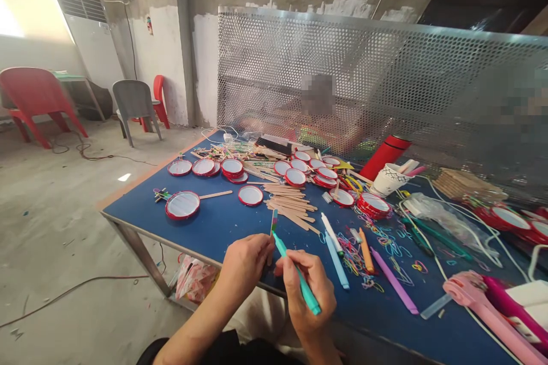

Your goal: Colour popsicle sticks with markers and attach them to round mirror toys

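Observation:
My left hand (252,259) pinches a wooden craft stick (274,220) upright above the table's front edge; its top end carries green and dark pinkish colouring. A teal marker (297,276) lies in the grip of my right hand (310,288), its tip touching or very close to the stick's coloured part. Just beyond both hands, plain craft sticks (291,202) lie in a fanned pile. To the left of the pile are a red-rimmed white disc (250,195) and another red-rimmed disc with a stick handle (182,205).
Right of my hands lie a light blue marker (337,259), an orange marker (366,250), a purple marker (394,280) and colourful rubber bands (353,254). A pink glue gun (483,302) sits at the right. Behind stand a red bottle (385,157), a paper cup (389,181) and a perforated metal panel (265,57).

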{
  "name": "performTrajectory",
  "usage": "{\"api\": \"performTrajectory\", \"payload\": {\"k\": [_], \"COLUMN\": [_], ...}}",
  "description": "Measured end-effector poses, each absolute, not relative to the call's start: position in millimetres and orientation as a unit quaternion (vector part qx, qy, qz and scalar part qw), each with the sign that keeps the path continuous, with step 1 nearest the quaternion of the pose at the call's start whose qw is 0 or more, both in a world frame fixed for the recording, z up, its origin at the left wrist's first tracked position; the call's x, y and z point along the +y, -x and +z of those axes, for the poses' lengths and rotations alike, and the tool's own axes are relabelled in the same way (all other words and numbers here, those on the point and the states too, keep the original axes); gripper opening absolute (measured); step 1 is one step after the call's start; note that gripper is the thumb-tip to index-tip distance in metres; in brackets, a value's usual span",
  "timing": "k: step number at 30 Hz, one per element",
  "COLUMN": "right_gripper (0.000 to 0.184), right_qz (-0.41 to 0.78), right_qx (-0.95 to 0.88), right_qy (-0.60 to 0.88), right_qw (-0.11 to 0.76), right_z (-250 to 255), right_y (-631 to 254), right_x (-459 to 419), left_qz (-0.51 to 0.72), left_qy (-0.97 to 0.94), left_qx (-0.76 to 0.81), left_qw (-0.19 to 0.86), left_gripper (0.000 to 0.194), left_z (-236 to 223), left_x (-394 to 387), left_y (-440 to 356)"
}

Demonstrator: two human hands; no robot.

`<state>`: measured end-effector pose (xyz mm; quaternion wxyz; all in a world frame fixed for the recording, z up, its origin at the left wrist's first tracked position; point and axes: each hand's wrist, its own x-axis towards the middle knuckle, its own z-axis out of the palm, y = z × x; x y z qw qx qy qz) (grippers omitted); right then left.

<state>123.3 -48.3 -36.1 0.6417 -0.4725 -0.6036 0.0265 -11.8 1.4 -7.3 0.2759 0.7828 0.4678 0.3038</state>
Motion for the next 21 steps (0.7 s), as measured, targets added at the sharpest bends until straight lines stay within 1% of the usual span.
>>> {"api": "performTrajectory", "payload": {"k": [7,10,12,17,21], "right_gripper": [0.007,0.008,0.01,0.014,0.012], "right_qz": [0.028,0.058,0.057,0.058,0.087], "right_qx": [-0.572,-0.587,-0.582,-0.546,-0.578], "right_qy": [0.478,0.474,0.489,0.501,0.483], "right_qw": [0.666,0.654,0.647,0.669,0.652], "right_z": [-36.0,-35.8,-36.6,-38.2,-38.0], "right_y": [-122.5,-122.6,-122.6,-122.3,-122.7], "right_x": [-49.0,-50.3,-50.3,-49.7,-51.0], "left_qz": [0.305,0.304,0.301,0.3,0.305], "left_qy": [-0.783,-0.785,-0.786,-0.787,-0.788], "left_qx": [0.468,0.466,0.463,0.465,0.465], "left_qw": [0.275,0.274,0.276,0.271,0.266], "left_gripper": [0.03,0.028,0.027,0.032,0.028], "left_z": [-8.6,-7.7,-7.5,-10.0,-12.9], "left_x": [1.7,1.4,1.3,1.7,2.7], "left_y": [12.0,12.1,12.3,12.4,12.4]}}
